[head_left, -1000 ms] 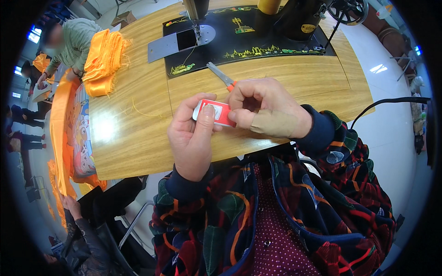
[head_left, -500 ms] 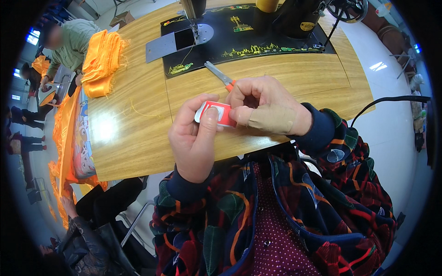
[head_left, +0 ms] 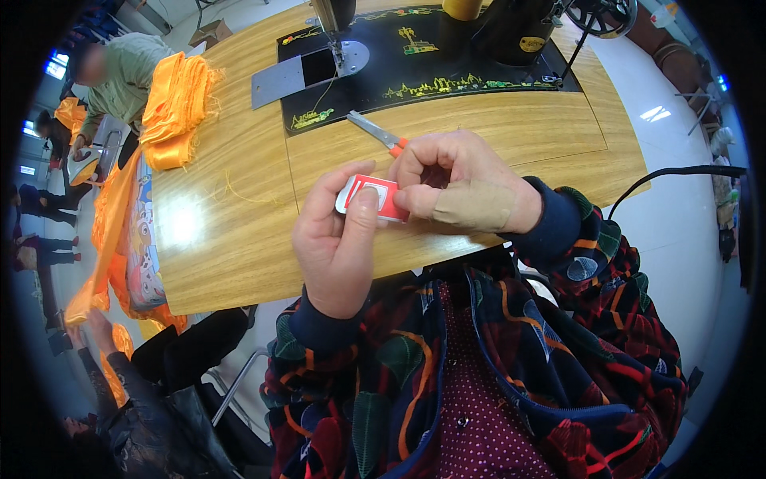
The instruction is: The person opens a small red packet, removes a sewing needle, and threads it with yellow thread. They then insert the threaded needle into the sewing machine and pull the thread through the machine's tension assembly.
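A small flat red-and-white packet (head_left: pixel 386 199) lies across the fingers of my left hand (head_left: pixel 339 239), with the thumb pressed on its white label. My right hand (head_left: pixel 463 180) is closed at the packet's right edge, thumb against the curled forefinger. Whether anything fine sits in that pinch I cannot make out. A beige bandage (head_left: pixel 476 206) wraps the base of my right thumb. Just beyond my right hand, scissors (head_left: pixel 377 132) with orange handles rest on the wooden table (head_left: pixel 239 263), blades pointing far left.
A black sewing machine (head_left: pixel 511 36) stands on its decorated bed at the table's far side. Folded orange cloth (head_left: pixel 179 104) is stacked at the left edge. Loose yellow thread (head_left: pixel 239 191) lies on the wood. Further left, people work with orange fabric (head_left: pixel 112 239), one beside an iron (head_left: pixel 83 168).
The scissors have slid slightly left and farther from me. My hands and the packet hold nearly the same pose. At lower left, another person's hands have shifted, pulling the orange fabric leftward.
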The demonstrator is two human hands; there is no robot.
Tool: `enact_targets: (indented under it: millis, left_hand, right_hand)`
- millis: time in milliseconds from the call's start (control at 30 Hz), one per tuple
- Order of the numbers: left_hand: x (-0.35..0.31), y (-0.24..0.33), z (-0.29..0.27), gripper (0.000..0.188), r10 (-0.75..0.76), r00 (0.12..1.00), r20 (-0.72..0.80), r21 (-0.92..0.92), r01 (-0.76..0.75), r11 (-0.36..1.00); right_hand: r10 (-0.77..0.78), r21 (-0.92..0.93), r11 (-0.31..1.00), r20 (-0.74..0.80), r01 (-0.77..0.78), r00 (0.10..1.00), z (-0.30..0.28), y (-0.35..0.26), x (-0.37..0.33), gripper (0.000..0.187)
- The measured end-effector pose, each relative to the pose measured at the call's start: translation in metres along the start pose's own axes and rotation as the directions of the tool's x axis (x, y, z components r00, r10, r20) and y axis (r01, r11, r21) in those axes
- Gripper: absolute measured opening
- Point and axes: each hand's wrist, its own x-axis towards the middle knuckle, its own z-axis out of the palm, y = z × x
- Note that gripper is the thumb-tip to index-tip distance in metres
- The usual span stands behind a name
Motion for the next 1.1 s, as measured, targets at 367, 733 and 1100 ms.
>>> enact_targets:
  millis: [367,733,1100]
  left_hand:
    - [0.003,0.001,-0.003,0.027,0.023,0.998,0.054,0.170,-0.031,0.985]
    - [0.008,0.005,-0.013,0.029,-0.040,0.969,0.242,0.174,-0.003,0.985]
    - [0.008,0.007,-0.011,0.021,-0.082,0.972,0.220,0.098,0.061,0.993]
  right_hand:
    - [0.092,0.055,0.994,0.053,-0.095,0.994,-0.002,-0.006,-0.003,0.011]
    - [0.121,0.049,0.991,0.102,-0.126,0.987,-0.005,-0.008,-0.002,0.006]
    - [0.073,-0.009,0.997,0.083,-0.073,0.994,-0.006,-0.006,0.000,0.013]
